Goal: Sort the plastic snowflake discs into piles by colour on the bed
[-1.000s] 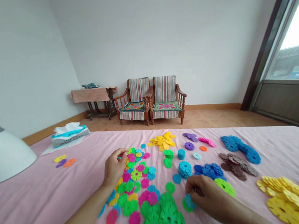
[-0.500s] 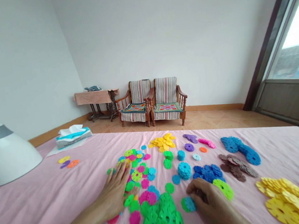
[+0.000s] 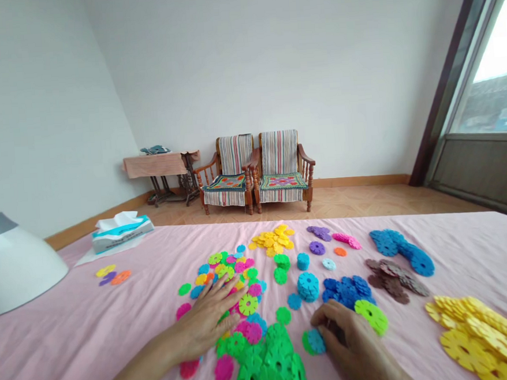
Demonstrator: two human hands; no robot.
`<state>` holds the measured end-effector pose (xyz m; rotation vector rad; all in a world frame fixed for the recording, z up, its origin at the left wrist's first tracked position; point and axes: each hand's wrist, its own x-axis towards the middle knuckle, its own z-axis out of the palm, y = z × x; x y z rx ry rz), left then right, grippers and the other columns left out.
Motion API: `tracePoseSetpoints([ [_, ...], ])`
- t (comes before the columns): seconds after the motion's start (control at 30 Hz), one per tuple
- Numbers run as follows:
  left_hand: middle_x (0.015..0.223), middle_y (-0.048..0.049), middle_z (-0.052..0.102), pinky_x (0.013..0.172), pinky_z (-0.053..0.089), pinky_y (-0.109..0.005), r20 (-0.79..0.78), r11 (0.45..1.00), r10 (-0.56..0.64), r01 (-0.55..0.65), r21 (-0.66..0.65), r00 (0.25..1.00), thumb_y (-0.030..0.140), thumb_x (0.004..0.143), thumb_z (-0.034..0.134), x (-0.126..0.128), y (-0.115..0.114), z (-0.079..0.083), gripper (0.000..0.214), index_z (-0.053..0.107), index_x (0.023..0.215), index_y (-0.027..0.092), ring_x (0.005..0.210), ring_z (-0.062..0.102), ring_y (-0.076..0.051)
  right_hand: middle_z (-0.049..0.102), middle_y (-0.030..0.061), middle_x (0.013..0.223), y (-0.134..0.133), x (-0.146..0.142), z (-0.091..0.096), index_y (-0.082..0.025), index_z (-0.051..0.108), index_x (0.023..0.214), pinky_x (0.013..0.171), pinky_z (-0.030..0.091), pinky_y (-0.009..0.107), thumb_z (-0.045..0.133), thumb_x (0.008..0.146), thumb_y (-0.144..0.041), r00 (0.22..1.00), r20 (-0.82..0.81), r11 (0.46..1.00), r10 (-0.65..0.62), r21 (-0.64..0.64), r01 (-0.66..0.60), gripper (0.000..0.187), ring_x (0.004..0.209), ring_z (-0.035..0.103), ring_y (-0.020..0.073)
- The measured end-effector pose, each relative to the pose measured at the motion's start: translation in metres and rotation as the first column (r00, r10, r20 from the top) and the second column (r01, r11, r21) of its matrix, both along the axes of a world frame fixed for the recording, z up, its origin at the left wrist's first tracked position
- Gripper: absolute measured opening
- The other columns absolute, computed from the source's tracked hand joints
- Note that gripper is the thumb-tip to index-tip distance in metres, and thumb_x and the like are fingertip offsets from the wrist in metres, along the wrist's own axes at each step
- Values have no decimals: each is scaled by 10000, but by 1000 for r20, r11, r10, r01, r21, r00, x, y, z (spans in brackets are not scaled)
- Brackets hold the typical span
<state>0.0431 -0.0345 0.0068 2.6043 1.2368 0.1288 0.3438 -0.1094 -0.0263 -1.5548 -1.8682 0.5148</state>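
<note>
Mixed scatter of flower-shaped discs (image 3: pixel 247 304), flat on a pink cloth (image 3: pixel 126 303) just beyond the big green pile (image 3: pixel 272 362). Left grip (image 3: pixel 214 319) resting on the scatter, fingers splayed wide, no hold on anything visible. Right grip (image 3: pixel 349 336) half curled, right at a blue disc (image 3: pixel 316 342) overlapping a green one (image 3: pixel 306 342) (can't tell if actually pinched). Farther out: dark blue (image 3: pixel 347 292), brown (image 3: pixel 396 278) and yellow piles (image 3: pixel 489 335) off right, tissue box (image 3: pixel 122 234) far left.
</note>
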Motion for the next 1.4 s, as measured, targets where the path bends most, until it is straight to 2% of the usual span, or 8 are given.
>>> tracePoseSetpoints([
  [0.17, 1404, -19, 483, 1087, 283, -480, 110, 1000, -21, 23, -20, 994, 467, 897, 473, -2, 2, 10, 388, 552, 1261, 362, 1319, 392, -265, 588, -4, 711, -2, -1, 2, -199, 600, 769, 580, 352, 242, 441, 785, -137, 1000, 9, 1000, 10, 15, -10, 172, 623, 531, 132],
  [0.33, 1135, -32, 682, 999, 404, -394, 249, 995, -9, -17, 102, 968, 288, 894, 476, 17, 19, 10, 285, 685, 1088, 297, 1103, 575, -209, 596, 2, 732, -3, -3, 3, -201, 594, 768, 578, 348, 243, 437, 799, -149, 1000, 20, 999, 9, 38, -10, 168, 621, 525, 131],
  [0.5, 1252, -62, 615, 1041, 372, -406, 226, 982, 5, -48, 184, 974, 144, 807, 515, 43, 41, 3, 397, 639, 1172, 235, 1179, 522, -224, 595, 1, 735, -4, -2, 2, -199, 596, 766, 572, 338, 238, 431, 801, -121, 999, 30, 999, 16, 52, -18, 186, 616, 520, 127],
  [0.6, 1186, -76, 650, 1023, 386, -402, 182, 981, 5, -40, 191, 983, 136, 790, 541, 51, 48, -1, 372, 662, 1132, 216, 1133, 550, -237, 587, -1, 732, -3, -2, 1, -198, 597, 779, 567, 331, 235, 437, 798, -111, 999, 34, 998, 22, 56, -24, 183, 614, 514, 124],
  [0.87, 951, -56, 707, 861, 453, -347, 237, 970, 4, -61, 234, 971, 182, 821, 521, 43, 48, -4, 228, 713, 934, 231, 944, 610, -223, 596, 7, 759, -3, -2, 2, -195, 595, 779, 588, 342, 242, 430, 804, -111, 999, 6, 998, 32, 44, -32, 187, 644, 525, 130],
  [1.1, 761, -30, 670, 718, 422, -284, 319, 937, 116, -210, 280, 941, 204, 840, 456, 35, 48, 0, 231, 676, 770, 219, 779, 598, -192, 602, 5, 762, -2, -2, 2, -198, 598, 773, 588, 343, 241, 439, 800, -115, 1000, 5, 998, 30, 53, -30, 181, 645, 532, 131],
  [1.23, 692, -11, 643, 634, 404, -246, 407, 929, 195, -301, 216, 893, 194, 830, 439, 46, 58, 0, 223, 648, 751, 190, 671, 585, -162, 599, 5, 755, -2, -3, 2, -196, 596, 772, 581, 336, 239, 440, 804, -112, 999, 13, 998, 30, 56, -31, 180, 633, 526, 127],
  [1.4, 667, 7, 676, 607, 425, -221, 411, 951, 184, -268, 156, 893, 156, 801, 467, 77, 72, -7, 215, 678, 832, 179, 632, 621, -145, 596, 9, 755, -2, -2, 4, -192, 595, 782, 578, 334, 237, 428, 810, -103, 999, 25, 998, 35, 52, -37, 192, 637, 527, 128],
])
